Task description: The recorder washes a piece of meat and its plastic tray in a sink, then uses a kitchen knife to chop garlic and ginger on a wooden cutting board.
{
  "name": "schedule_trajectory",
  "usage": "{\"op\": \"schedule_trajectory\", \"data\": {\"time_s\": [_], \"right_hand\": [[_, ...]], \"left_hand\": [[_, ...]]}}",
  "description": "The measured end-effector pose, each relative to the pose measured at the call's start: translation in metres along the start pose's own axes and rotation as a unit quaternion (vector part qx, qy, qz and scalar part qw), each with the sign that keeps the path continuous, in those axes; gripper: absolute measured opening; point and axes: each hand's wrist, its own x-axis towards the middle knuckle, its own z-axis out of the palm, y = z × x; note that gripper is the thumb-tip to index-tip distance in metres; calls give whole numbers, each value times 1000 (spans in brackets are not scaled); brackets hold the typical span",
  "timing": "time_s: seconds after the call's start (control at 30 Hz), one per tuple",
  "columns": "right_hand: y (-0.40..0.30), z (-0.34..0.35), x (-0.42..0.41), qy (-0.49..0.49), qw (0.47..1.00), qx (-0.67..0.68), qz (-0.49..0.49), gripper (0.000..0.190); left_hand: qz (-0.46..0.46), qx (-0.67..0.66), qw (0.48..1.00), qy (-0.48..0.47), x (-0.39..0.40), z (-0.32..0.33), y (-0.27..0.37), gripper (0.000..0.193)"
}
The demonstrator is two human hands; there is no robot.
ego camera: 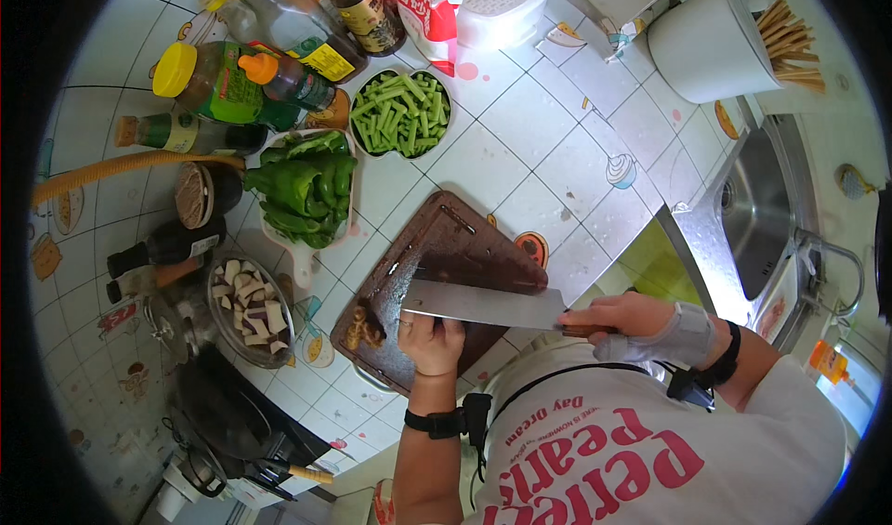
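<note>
My right hand (624, 319) grips the wooden handle of a cleaver (484, 303), whose wide blade lies across above a dark cutting board (446, 225). At the blade's far end is my left hand (431, 337), its fingers bent and partly hidden by the blade; whether they hold anything cannot be told. A knob of ginger (362, 330) rests on the board left of that hand. Cut green stalks (401, 114) fill a heart-shaped bowl. Green peppers (306, 183) are heaped in a white handled dish (301, 267). An oval glass bowl (233, 340) contains eggplant chunks (252, 302).
Sauce bottles (293, 30) and jars crowd the upper left. A black wok (216, 413) sits on the stove at lower left. To the right are a steel sink (759, 204) and a white container (711, 44) of chopsticks. A white lidded box (502, 9) stands at the top.
</note>
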Motion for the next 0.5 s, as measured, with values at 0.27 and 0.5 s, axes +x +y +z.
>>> {"op": "schedule_trajectory", "data": {"time_s": [0.27, 0.5], "right_hand": [[1, -17, -5, 41, 967, 220, 122, 47], [14, -6, -15, 73, 986, 142, 36, 50]], "left_hand": [[-24, 8, 1000, 5, 1, -3, 8, 12], [-21, 15, 1000, 8, -1, 1, 6, 14]]}}
